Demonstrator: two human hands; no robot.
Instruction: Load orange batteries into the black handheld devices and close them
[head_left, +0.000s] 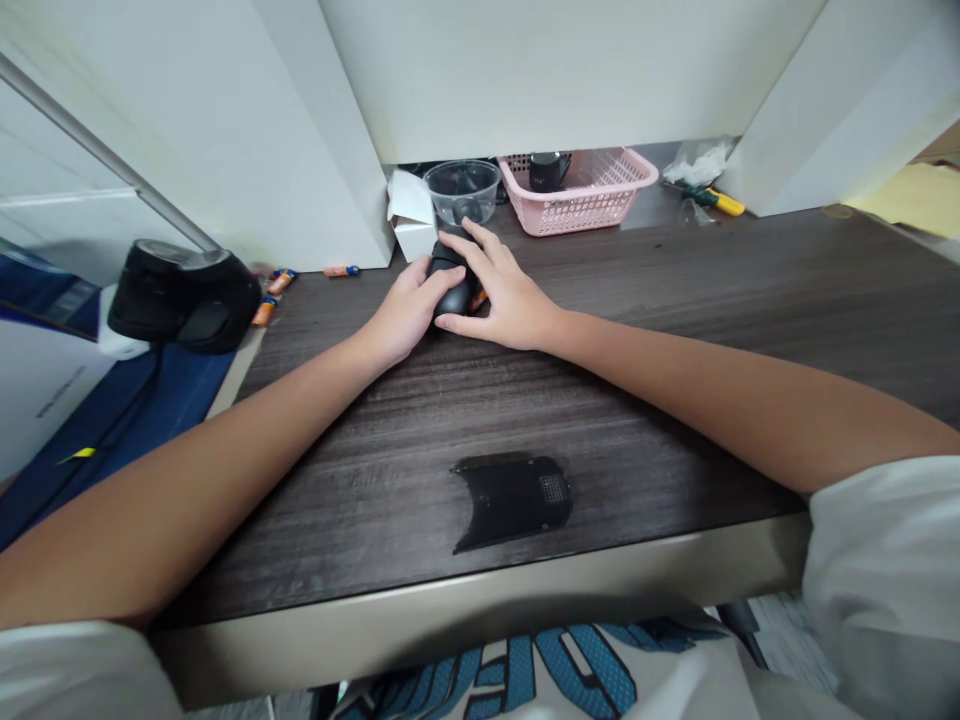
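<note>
A black computer mouse [448,292] is between my two hands, near the back of the dark wood-grain table [360,440]. My left hand [405,308] is closed around its left side, the thumb lying across the top. From the right, my right hand [504,290] grips it, with fingers over the far end and the thumb at the near end. A bit of something orange [478,298] shows beside the mouse under my right palm; most of it is hidden. Closer to me, a thin black curved cover [514,503] with a small grid patch lies apart from both hands.
Behind my hands stand a white box [412,215], a clear plastic tub [461,190] and a pink basket [577,208] holding a black mug [547,172]. Several orange batteries [341,271] lie back left, near a black device [184,295]. A yellow-handled tool [724,203] lies back right.
</note>
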